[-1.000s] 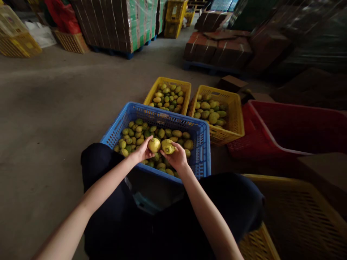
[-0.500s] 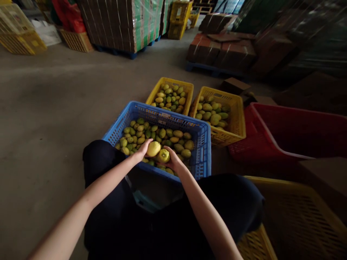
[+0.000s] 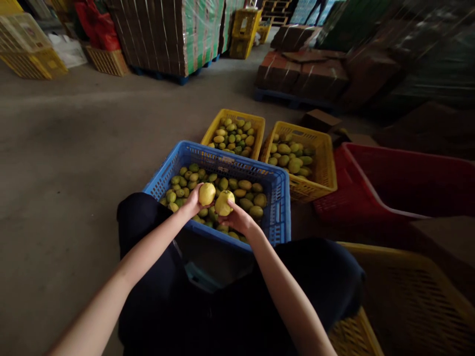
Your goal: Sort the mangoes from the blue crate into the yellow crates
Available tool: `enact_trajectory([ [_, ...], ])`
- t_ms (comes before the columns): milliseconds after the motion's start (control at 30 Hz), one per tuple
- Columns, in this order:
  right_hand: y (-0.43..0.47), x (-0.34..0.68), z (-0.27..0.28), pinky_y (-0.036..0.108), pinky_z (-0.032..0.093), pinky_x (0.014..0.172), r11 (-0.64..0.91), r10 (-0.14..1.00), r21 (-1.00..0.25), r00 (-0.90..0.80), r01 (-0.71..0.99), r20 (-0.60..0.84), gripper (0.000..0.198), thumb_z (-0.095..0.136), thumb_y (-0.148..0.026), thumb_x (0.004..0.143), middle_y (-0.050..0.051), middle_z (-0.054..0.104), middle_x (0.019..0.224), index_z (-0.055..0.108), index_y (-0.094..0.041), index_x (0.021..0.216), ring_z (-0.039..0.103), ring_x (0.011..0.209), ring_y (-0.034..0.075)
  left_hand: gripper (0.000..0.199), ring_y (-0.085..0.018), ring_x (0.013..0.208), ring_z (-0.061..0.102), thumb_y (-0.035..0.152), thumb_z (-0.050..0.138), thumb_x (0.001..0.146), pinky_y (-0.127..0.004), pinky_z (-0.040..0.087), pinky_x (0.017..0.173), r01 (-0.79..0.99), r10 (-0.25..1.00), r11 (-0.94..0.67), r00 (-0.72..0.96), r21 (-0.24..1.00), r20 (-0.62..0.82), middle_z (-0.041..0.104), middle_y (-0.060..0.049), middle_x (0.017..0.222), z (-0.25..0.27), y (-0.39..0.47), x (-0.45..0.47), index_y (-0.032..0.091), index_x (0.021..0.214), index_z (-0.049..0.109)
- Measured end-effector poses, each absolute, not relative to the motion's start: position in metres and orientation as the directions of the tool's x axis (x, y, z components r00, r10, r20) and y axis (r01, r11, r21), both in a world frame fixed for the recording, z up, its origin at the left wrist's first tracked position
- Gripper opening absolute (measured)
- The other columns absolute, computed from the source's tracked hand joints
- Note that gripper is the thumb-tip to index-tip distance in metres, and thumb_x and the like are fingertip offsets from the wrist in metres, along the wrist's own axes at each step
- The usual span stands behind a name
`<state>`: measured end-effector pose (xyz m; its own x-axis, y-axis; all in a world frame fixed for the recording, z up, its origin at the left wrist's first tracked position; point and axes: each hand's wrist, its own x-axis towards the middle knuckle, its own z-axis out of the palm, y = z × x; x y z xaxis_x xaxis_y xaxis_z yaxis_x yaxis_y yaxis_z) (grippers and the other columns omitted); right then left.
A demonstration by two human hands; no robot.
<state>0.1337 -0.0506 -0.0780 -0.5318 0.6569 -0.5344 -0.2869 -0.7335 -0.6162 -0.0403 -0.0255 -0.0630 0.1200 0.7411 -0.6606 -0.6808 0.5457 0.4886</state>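
Over a blue plastic crate (image 3: 279,207) of green and yellow lemons, both my hands are raised, each wrapped round a fruit. My left hand (image 3: 193,203) is closed on a yellow lemon (image 3: 207,194). Just beside it, my right hand (image 3: 239,220) grips a second yellow lemon (image 3: 224,202), its thumb lying along the right side. The two fruits are close together above the loose lemons (image 3: 247,185). The undersides of both held lemons are hidden by fingers or by the angle.
Beyond the blue crate stand two yellow crates (image 3: 256,118) (image 3: 326,170) with lemons. A red bin (image 3: 334,198) is to the right, and a yellow crate (image 3: 371,245) sits by my right knee. Wrapped pallet stacks (image 3: 156,34) and flattened cartons (image 3: 300,69) are farther back on the concrete floor (image 3: 74,133).
The lemon in my right hand has turned, its knobbly end moving from facing me to the top. My left hand has shifted slightly left and up with its lemon.
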Motion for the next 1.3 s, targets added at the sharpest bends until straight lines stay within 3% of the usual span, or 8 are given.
enact_trajectory([
  [167, -0.050, 0.123, -0.086, 0.022, 0.046, 0.043, -0.562, 0.826, -0.709, -0.326, -0.425, -0.460, 0.028, 0.061, -0.046, 0.081, -0.001, 0.066, 0.063, 0.064, -0.019, 0.087, 0.058, 0.051, 0.013, 0.025, -0.017, 0.071, 0.067, 0.034, 0.045, 0.093, -0.031, 0.058, 0.070, -0.789, 0.801, 0.438, 0.125, 0.431, -0.585, 0.065, -0.001, 0.069, -0.054, -0.030, -0.037, 0.018, 0.105, 0.061],
  [333, -0.055, 0.121, -0.070, 0.024, 0.049, 0.043, -0.422, 0.906, -0.679, -0.246, -0.600, -0.345, 0.021, 0.063, -0.034, 0.078, -0.002, 0.066, 0.070, 0.061, -0.021, 0.094, 0.063, 0.057, 0.015, 0.041, -0.016, 0.059, 0.064, 0.048, 0.045, 0.090, -0.024, 0.054, 0.049, -0.811, 0.825, 0.429, 0.172, 0.398, -0.539, 0.065, -0.005, 0.067, -0.041, -0.034, -0.046, 0.013, 0.099, 0.063],
  [467, -0.056, 0.123, -0.060, 0.029, 0.055, 0.051, -0.446, 0.885, -0.573, -0.240, -0.688, -0.400, 0.021, 0.053, -0.034, 0.081, 0.003, 0.068, 0.068, 0.063, -0.017, 0.087, 0.067, 0.062, 0.019, 0.042, -0.015, 0.054, 0.062, 0.052, 0.049, 0.086, -0.021, 0.050, 0.041, -0.801, 0.806, 0.471, 0.220, 0.369, -0.550, 0.064, -0.005, 0.065, -0.036, -0.035, -0.049, 0.012, 0.089, 0.063],
  [667, -0.056, 0.125, -0.059, 0.032, 0.056, 0.052, -0.518, 0.829, -0.494, -0.267, -0.698, -0.492, 0.032, 0.049, -0.043, 0.082, 0.005, 0.067, 0.059, 0.064, -0.016, 0.075, 0.067, 0.060, 0.020, 0.029, -0.018, 0.070, 0.067, 0.031, 0.037, 0.094, -0.034, 0.059, 0.066, -0.913, 0.788, 0.300, 0.074, 0.277, -0.611, 0.066, -0.005, 0.072, -0.048, -0.033, -0.039, 0.016, 0.096, 0.062],
  [867, -0.057, 0.124, -0.062, 0.029, 0.052, 0.046, -0.432, 0.837, -0.496, -0.132, -0.753, -0.530, 0.033, 0.042, -0.038, 0.081, 0.006, 0.067, 0.057, 0.063, -0.016, 0.070, 0.062, 0.049, 0.018, 0.021, -0.016, 0.067, 0.064, 0.039, 0.055, 0.085, -0.035, 0.059, 0.069, -0.919, 0.774, 0.254, 0.007, 0.302, -0.633, 0.063, -0.002, 0.071, -0.045, -0.034, -0.040, 0.019, 0.083, 0.060],
  [1000, -0.056, 0.124, -0.060, 0.031, 0.055, 0.051, -0.396, 0.823, -0.502, -0.055, -0.769, -0.566, 0.028, 0.042, -0.035, 0.080, 0.003, 0.065, 0.054, 0.061, -0.018, 0.068, 0.061, 0.049, 0.017, 0.019, -0.016, 0.062, 0.063, 0.036, 0.052, 0.083, -0.034, 0.059, 0.062, -0.933, 0.723, 0.259, 0.016, 0.250, -0.690, 0.061, -0.001, 0.066, -0.042, -0.035, -0.042, 0.019, 0.076, 0.057],
  [1133, -0.057, 0.122, -0.057, 0.031, 0.056, 0.054, -0.386, 0.790, -0.522, 0.019, -0.760, -0.613, 0.024, 0.044, -0.032, 0.081, 0.001, 0.064, 0.054, 0.061, -0.019, 0.069, 0.061, 0.050, 0.016, 0.028, -0.020, 0.061, 0.065, 0.039, 0.043, 0.085, -0.036, 0.058, 0.057, -0.938, 0.682, 0.279, 0.042, 0.207, -0.730, 0.063, -0.005, 0.066, -0.048, -0.034, -0.044, 0.017, 0.086, 0.061],
  [1300, -0.057, 0.122, -0.060, 0.029, 0.055, 0.051, -0.425, 0.766, -0.505, -0.002, -0.751, -0.643, 0.024, 0.046, -0.034, 0.080, 0.001, 0.065, 0.054, 0.061, -0.019, 0.070, 0.062, 0.047, 0.016, 0.038, -0.021, 0.062, 0.067, 0.036, 0.038, 0.087, -0.036, 0.058, 0.058, -0.887, 0.739, 0.368, 0.096, 0.280, -0.667, 0.066, -0.008, 0.068, -0.052, -0.033, -0.045, 0.011, 0.100, 0.063],
])
